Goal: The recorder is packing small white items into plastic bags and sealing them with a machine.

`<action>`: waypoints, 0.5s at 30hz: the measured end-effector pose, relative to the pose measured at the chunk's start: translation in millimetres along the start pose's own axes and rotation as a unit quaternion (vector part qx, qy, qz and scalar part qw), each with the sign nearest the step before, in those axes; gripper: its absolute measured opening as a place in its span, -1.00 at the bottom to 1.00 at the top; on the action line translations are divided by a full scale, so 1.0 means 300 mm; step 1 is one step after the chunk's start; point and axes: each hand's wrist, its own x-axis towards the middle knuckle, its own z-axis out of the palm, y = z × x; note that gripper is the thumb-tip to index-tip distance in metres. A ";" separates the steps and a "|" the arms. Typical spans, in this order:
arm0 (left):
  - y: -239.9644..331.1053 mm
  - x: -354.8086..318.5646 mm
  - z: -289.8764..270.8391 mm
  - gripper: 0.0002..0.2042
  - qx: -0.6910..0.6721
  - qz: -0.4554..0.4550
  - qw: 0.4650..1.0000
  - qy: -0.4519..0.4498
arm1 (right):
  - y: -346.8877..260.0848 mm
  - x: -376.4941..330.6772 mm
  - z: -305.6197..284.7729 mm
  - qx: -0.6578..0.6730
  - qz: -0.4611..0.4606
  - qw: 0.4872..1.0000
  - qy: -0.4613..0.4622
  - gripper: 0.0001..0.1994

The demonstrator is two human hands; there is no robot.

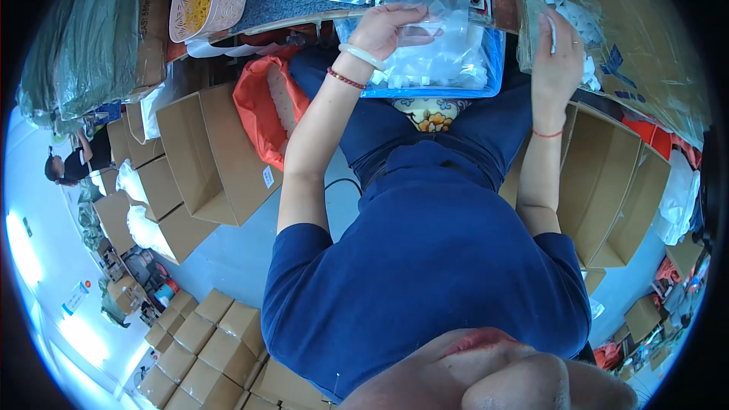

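Observation:
My left hand (384, 28) is closed at its fingertips on a small clear plastic bag (436, 9), above a blue tray (437, 93) at my lap. In that tray lies a heap of clear bags (456, 61) with whitish bits among them. Farther right, my right hand (557, 68) is raised, with a small white piece (553, 36) held at the fingers; its exact kind cannot be made out. Beside that hand, more white pieces (581, 19) lie in a plastic-lined cardboard box (645, 38).
A pink basket of yellow rubber bands (199, 7) stands at the far left. Open cartons (205, 152) and an orange-red bag (254, 106) are on my left, another open carton (607, 175) on my right. Stacked boxes (205, 342) and another person (76, 159) appear further off.

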 end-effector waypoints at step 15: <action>0.022 0.010 -0.383 -0.50 0.758 0.380 0.496 0.187 | 0.202 -0.007 0.192 -0.056 -0.032 0.991 -0.115 -0.74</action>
